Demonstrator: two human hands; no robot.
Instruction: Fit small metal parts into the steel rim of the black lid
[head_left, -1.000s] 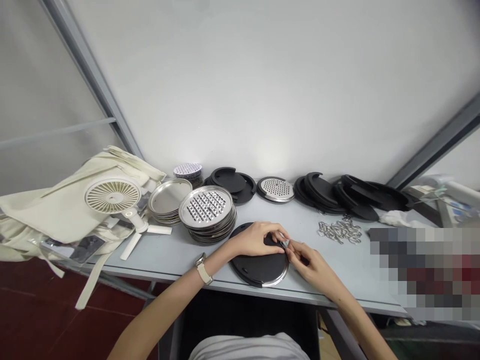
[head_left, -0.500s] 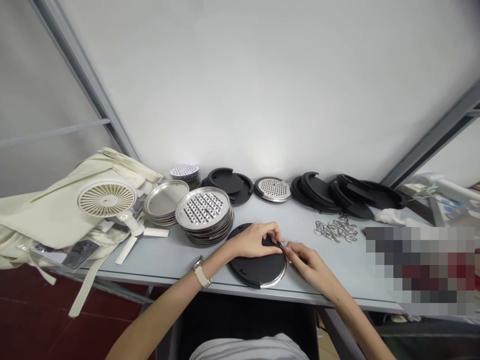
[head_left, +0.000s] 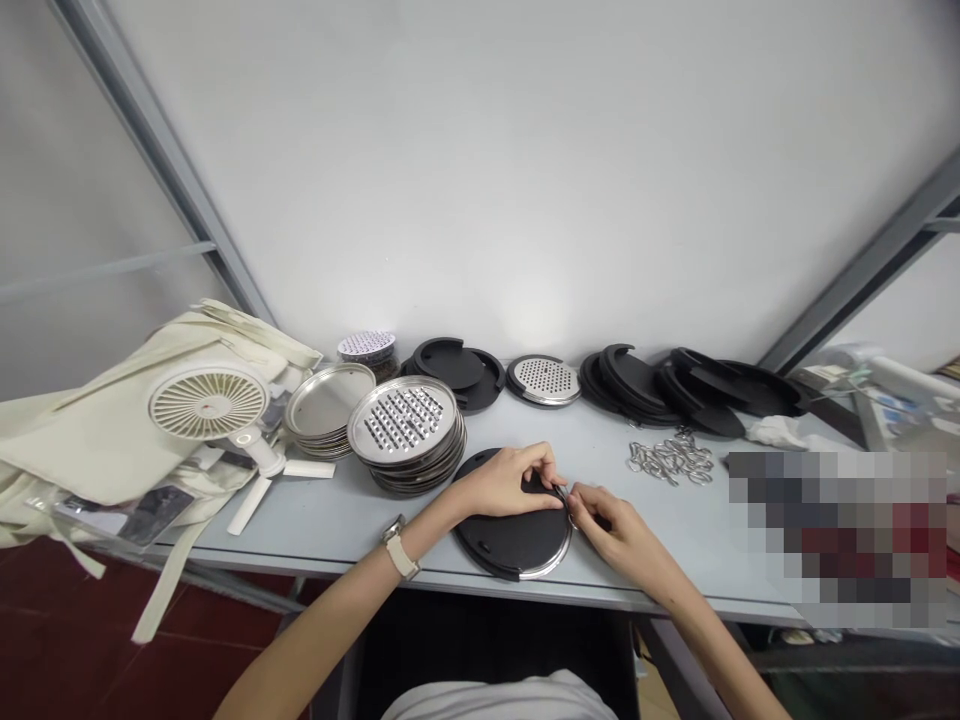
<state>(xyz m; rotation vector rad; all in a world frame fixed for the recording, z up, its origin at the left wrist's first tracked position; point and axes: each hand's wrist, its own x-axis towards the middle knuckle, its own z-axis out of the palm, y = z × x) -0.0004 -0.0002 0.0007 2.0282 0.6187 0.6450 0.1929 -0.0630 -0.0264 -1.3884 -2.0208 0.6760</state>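
Observation:
A round black disc (head_left: 510, 540) with a shiny metal rim along its right side lies near the table's front edge. My left hand (head_left: 510, 480) rests over the disc, its thumb and forefinger closed at the right rim around a small metal wire piece (head_left: 560, 491), mostly hidden by fingertips. My right hand (head_left: 604, 520) pinches at the same spot from the right, fingertips nearly meeting the left ones. To the right lies a pile of bent metal wire clips (head_left: 670, 458). Left of the disc stands a stack of round metal grater plates (head_left: 403, 420).
Plain metal discs (head_left: 330, 400) are stacked beside a white fan (head_left: 210, 402) and a cream bag (head_left: 97, 430). Along the wall lie black holders (head_left: 634, 385), another black holder (head_left: 457, 365) and a perforated grater disc (head_left: 546, 378). A blurred patch (head_left: 847, 540) covers the right end.
Both hands stay at the disc's right rim, with only slight finger movement. More of the metal wire piece shows between the fingertips. The whole view has shifted a little.

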